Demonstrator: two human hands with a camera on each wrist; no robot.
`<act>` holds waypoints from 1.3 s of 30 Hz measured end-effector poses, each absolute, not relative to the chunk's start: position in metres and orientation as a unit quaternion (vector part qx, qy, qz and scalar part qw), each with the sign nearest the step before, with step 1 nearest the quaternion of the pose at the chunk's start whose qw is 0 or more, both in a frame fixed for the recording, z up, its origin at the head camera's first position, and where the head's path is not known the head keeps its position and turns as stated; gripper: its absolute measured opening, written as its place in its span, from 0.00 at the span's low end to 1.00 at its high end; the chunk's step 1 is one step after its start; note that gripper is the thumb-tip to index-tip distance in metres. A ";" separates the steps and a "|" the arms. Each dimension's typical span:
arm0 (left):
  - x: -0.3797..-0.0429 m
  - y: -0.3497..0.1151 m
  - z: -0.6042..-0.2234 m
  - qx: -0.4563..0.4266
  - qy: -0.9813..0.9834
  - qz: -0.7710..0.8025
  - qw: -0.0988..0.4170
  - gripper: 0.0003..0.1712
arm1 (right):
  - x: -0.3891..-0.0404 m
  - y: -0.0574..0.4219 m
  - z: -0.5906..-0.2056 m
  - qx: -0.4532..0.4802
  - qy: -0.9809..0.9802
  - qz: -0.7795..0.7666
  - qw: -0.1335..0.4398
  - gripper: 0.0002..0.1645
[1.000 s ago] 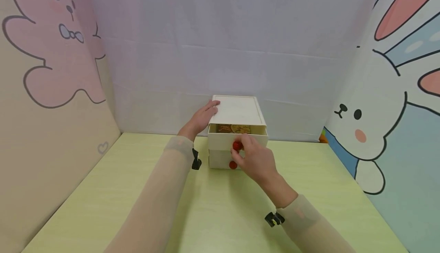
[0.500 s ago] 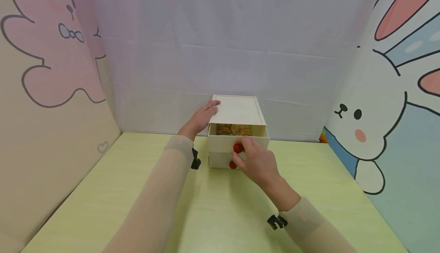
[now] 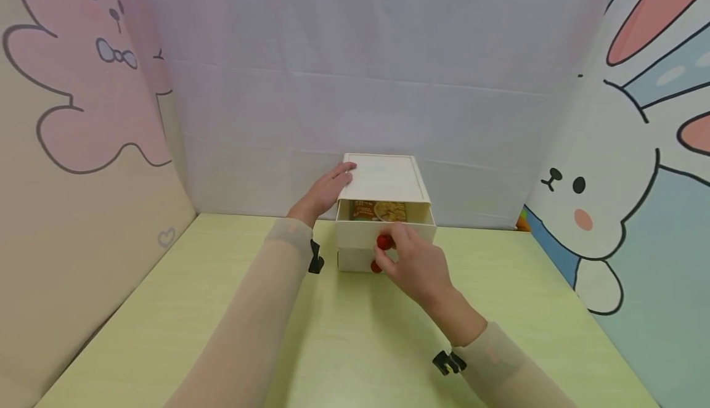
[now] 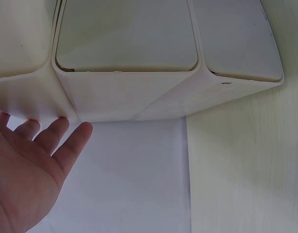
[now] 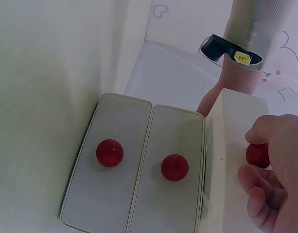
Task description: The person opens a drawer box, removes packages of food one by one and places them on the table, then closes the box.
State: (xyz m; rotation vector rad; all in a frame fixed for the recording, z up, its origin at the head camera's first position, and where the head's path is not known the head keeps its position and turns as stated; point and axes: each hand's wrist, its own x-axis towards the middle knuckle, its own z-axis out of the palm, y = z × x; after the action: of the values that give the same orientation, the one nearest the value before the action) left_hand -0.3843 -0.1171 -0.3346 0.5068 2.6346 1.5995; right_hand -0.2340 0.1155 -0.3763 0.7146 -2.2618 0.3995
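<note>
A small white drawer cabinet (image 3: 385,177) stands at the back of the table. Its top drawer (image 3: 357,234) is pulled partly out. Thumb and fingers of my right hand (image 3: 418,266) pinch that drawer's round red knob (image 3: 384,241). Inside the drawer lies a brown and yellow printed packet (image 3: 388,211), its lower part hidden behind the drawer front. My left hand (image 3: 326,191) rests against the cabinet's left side, fingertips over the top edge. In the left wrist view its fingers (image 4: 73,143) are extended along the cabinet. The right wrist view shows two closed lower drawers with red knobs (image 5: 174,167).
The pale green table (image 3: 333,346) extends in front and to both sides of the cabinet. Behind it hangs a white cloth (image 3: 360,87). Side walls carry cartoon animals, a pink one at left and a white rabbit (image 3: 588,198) at right.
The top drawer has slid a little further out toward me, with my right hand moving along on its knob. More of the packet shows. My left hand stays in place.
</note>
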 end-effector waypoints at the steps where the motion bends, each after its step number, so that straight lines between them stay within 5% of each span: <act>1: -0.384 -0.117 -0.335 0.162 0.844 0.511 0.008 0.33 | -0.234 0.116 -0.377 0.278 -0.876 0.155 0.361 0.20; 39: -0.386 -0.116 -0.337 0.160 0.844 0.511 -0.001 0.33 | -0.210 0.119 -0.380 0.306 -0.860 0.141 0.384 0.25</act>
State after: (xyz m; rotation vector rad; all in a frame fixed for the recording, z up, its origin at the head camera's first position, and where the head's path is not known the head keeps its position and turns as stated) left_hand -0.3856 -0.1164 -0.3369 0.5033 2.6550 1.6069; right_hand -0.2103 0.1190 -0.3801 0.7807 -2.1912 0.3588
